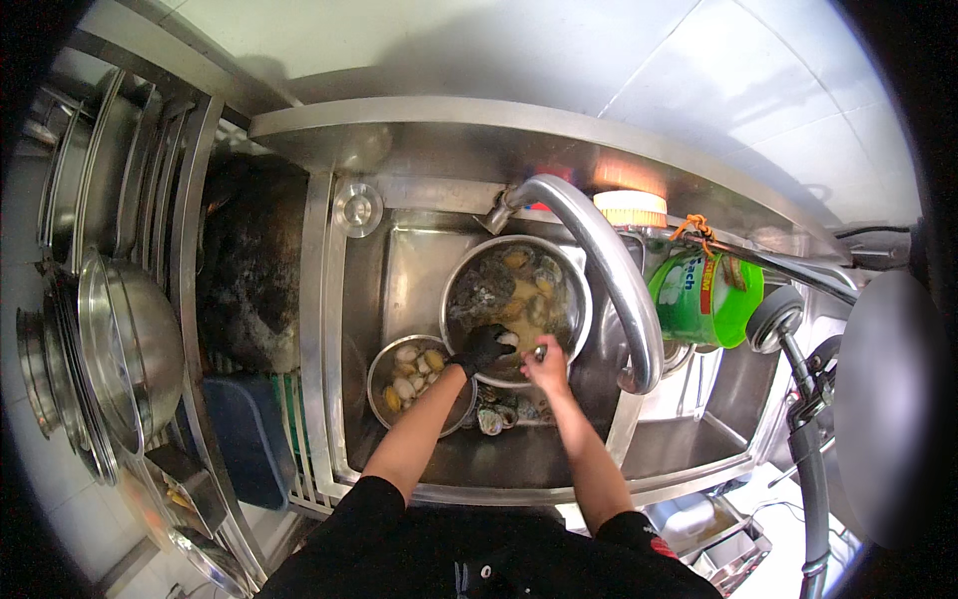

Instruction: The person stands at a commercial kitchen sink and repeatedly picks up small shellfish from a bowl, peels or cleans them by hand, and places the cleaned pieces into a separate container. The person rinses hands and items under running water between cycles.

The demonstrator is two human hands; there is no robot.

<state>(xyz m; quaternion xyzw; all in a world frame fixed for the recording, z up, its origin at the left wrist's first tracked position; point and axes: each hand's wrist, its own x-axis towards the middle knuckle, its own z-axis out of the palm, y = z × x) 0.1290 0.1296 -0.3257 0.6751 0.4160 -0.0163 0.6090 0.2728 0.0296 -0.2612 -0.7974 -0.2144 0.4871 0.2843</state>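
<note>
Over the near rim of a large steel bowl (pixel 587 314), my left hand (pixel 483 350), in a black glove, grips a pale piece of shellfish (pixel 508 339). My bare right hand (pixel 550 367) is close beside it, its fingers closed around a small metal utensil (pixel 539 352) whose kind is mostly hidden. Cloudy water and several abalone-like shellfish (pixel 516 259) fill the large bowl. To its lower left, a smaller steel bowl (pixel 378 397) holds several pale and yellowish shucked pieces (pixel 405 388); my left forearm crosses its edge. Several shells (pixel 494 421) lie in the sink between my arms.
The steel sink (pixel 419 262) has a thick curved faucet (pixel 610 262) arching over its right side. A green plastic container (pixel 707 299) hangs from a bar beyond it. A spray hose (pixel 808 479) stands far right. Racks with steel bowls (pixel 150 359) line the left.
</note>
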